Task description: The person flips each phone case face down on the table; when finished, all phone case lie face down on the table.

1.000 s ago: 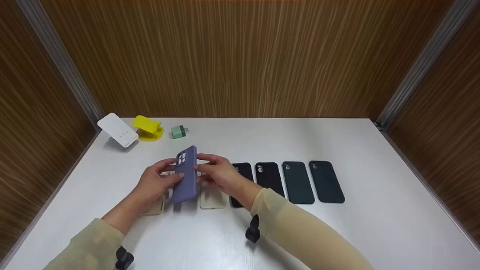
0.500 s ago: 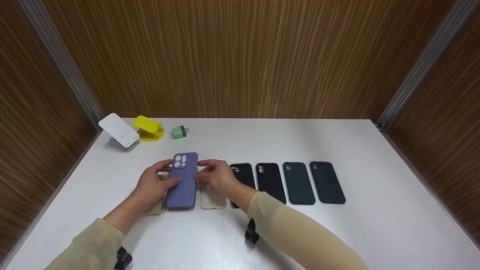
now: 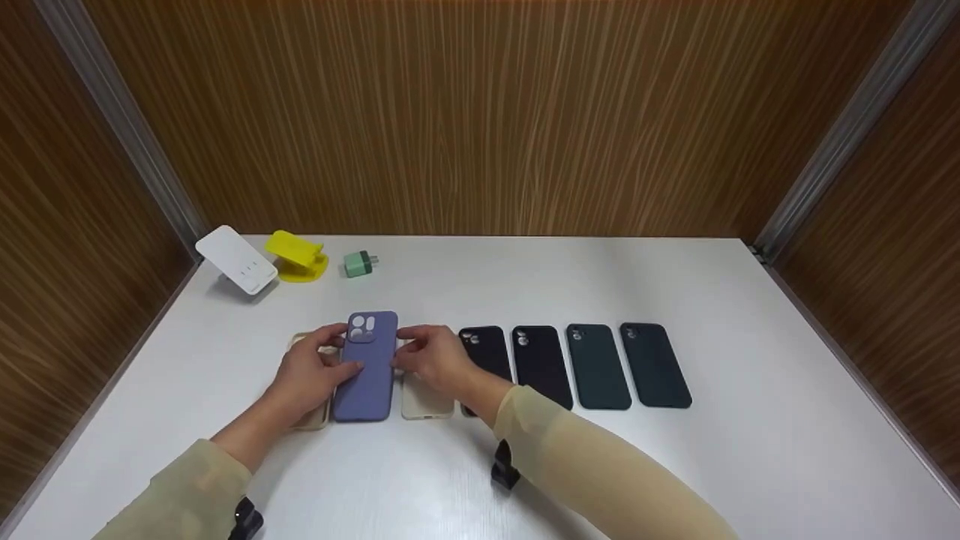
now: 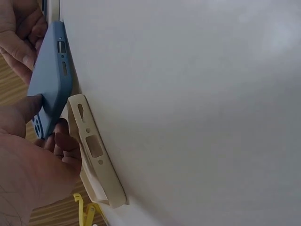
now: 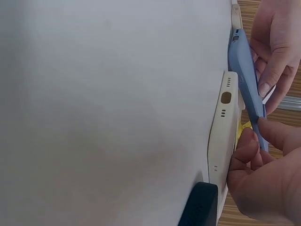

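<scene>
A purple phone case (image 3: 367, 382), bluish in the wrist views, lies between both hands with its camera cutouts at the far end. My left hand (image 3: 304, 375) grips its left side, thumb over the back and fingers at the edge. At the upper right edge, my right hand (image 3: 435, 360) pinches it between thumb and fingers. In the left wrist view, the bottom edge of the case (image 4: 61, 61) shows port openings and sits close over the table. A beige case (image 4: 101, 150) stands partly under my left hand; a cream case (image 5: 223, 122) is partly covered by my right hand.
To the right, two black cases (image 3: 541, 367) and two dark green cases (image 3: 598, 367) continue the row on the white table (image 3: 600, 472). Behind are a white stand (image 3: 236, 259), a yellow phone stand (image 3: 296, 255) and a green charger plug (image 3: 358, 264). Wood-grain panels enclose three sides.
The purple case was raised and tilted on edge; both hands have brought it down and turned it back-up, in line between the beige and cream cases. Both hands keep hold of it.
</scene>
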The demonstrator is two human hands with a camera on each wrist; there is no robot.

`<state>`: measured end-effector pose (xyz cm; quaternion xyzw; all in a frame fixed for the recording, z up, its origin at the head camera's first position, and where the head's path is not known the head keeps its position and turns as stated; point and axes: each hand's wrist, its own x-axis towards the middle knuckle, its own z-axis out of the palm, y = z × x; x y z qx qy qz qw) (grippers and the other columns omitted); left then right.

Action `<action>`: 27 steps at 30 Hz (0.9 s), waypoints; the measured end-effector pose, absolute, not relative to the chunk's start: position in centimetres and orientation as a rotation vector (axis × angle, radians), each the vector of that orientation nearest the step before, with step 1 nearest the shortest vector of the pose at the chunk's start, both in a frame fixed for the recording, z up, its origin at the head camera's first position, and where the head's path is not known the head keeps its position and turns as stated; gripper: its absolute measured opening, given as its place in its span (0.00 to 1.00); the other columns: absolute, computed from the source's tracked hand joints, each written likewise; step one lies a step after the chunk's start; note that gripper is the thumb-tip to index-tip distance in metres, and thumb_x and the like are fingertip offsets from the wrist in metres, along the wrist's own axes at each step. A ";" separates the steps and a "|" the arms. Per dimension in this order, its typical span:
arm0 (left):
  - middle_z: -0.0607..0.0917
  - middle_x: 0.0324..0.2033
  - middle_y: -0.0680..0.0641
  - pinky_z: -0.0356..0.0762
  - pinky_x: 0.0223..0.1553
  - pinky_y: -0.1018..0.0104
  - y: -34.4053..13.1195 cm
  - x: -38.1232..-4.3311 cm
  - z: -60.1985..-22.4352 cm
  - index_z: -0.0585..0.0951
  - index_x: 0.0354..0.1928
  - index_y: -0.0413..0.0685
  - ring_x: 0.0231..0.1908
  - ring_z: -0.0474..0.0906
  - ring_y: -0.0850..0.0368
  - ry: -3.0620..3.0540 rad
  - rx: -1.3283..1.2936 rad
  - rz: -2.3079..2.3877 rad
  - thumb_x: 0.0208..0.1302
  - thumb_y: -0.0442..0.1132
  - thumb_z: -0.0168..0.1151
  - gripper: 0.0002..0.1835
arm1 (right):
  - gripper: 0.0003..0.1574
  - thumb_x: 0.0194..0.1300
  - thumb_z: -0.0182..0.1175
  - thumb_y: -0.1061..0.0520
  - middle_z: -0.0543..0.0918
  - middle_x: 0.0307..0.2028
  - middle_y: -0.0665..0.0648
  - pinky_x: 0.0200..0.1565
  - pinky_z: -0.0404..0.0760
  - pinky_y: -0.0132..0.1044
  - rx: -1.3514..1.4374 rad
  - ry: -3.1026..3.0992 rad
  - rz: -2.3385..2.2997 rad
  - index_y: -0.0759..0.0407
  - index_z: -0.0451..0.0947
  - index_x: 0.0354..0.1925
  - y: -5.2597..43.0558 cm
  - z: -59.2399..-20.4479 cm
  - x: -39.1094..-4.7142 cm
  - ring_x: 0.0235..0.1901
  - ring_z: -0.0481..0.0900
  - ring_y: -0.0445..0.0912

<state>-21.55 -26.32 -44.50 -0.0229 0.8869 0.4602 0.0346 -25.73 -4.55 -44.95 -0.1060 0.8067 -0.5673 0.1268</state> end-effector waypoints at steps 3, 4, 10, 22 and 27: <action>0.76 0.65 0.38 0.77 0.49 0.62 -26.2 -21.5 -44.6 0.67 0.78 0.43 0.50 0.77 0.49 2.730 -0.069 1.410 0.72 0.39 0.70 0.37 | 0.29 0.63 0.74 0.67 0.90 0.36 0.54 0.41 0.83 0.32 -0.298 2.350 -1.635 0.65 0.84 0.62 -4.5 -45.0 -25.7 0.36 0.83 0.41; 0.76 0.64 0.38 0.77 0.49 0.62 -26.2 -21.5 -44.7 0.67 0.78 0.43 0.50 0.77 0.49 2.734 -0.066 1.407 0.72 0.39 0.70 0.37 | 0.29 0.63 0.74 0.67 0.90 0.36 0.54 0.42 0.83 0.32 -0.294 2.351 -1.629 0.65 0.84 0.62 -4.5 -45.0 -25.7 0.36 0.83 0.41; 0.77 0.63 0.37 0.76 0.48 0.62 -26.2 -21.4 -45.0 0.68 0.78 0.41 0.48 0.76 0.49 2.758 -0.048 1.389 0.72 0.39 0.70 0.37 | 0.29 0.63 0.74 0.67 0.89 0.38 0.52 0.45 0.84 0.33 -0.280 2.364 -1.592 0.64 0.83 0.63 -4.5 -45.1 -25.7 0.38 0.84 0.41; 0.80 0.61 0.38 0.72 0.42 0.66 -26.1 -21.2 -45.3 0.71 0.75 0.39 0.44 0.74 0.51 2.795 -0.036 1.370 0.70 0.38 0.71 0.35 | 0.28 0.63 0.75 0.64 0.90 0.38 0.51 0.49 0.84 0.34 -0.323 2.470 -1.495 0.64 0.84 0.62 -4.6 -45.3 -25.6 0.39 0.84 0.40; 0.80 0.60 0.38 0.72 0.43 0.65 -26.0 -21.1 -45.4 0.71 0.75 0.38 0.44 0.73 0.51 2.807 -0.027 1.360 0.70 0.39 0.72 0.35 | 0.29 0.62 0.75 0.64 0.89 0.37 0.49 0.50 0.83 0.34 -0.329 2.511 -1.472 0.63 0.84 0.62 -4.6 -45.4 -25.6 0.39 0.83 0.39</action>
